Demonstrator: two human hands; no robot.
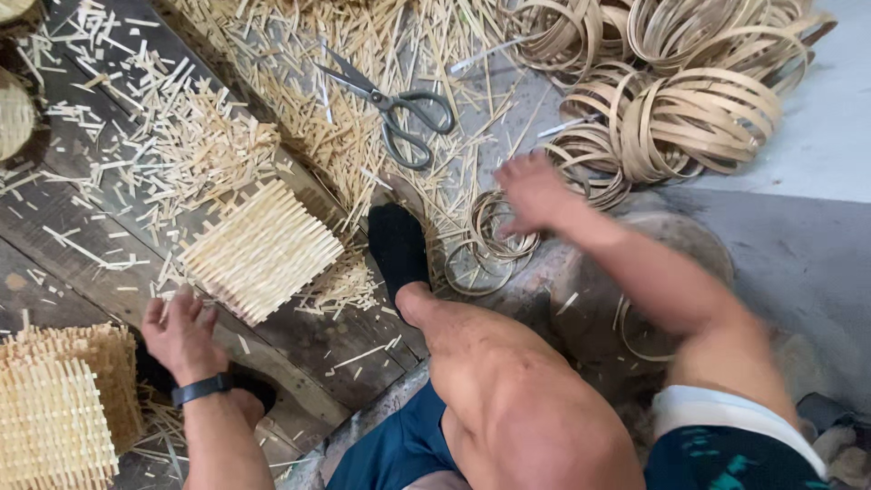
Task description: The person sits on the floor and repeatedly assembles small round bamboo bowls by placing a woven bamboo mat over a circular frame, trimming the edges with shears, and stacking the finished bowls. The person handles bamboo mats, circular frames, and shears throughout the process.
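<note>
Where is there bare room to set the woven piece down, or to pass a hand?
Bare patches: grey concrete floor right of the coiled bamboo strip rings, and dark wooden planks left of the woven bamboo-stick mat. Crowded: cut bamboo sticks around the grey-handled scissors, and small rings under the right hand.

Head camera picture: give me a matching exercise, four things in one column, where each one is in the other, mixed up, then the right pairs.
Things:
1. scissors
2. woven bamboo mat
3. left hand
4. right hand

Places:
A. reaching over a small bundle of strip rings on the floor
B. on the plank just below the mat's near corner
C. lying among loose bamboo splints near the top of the picture
D. flat on the dark wooden plank, left of the black sock

Pairs: 1-C, 2-D, 3-B, 4-A
</note>
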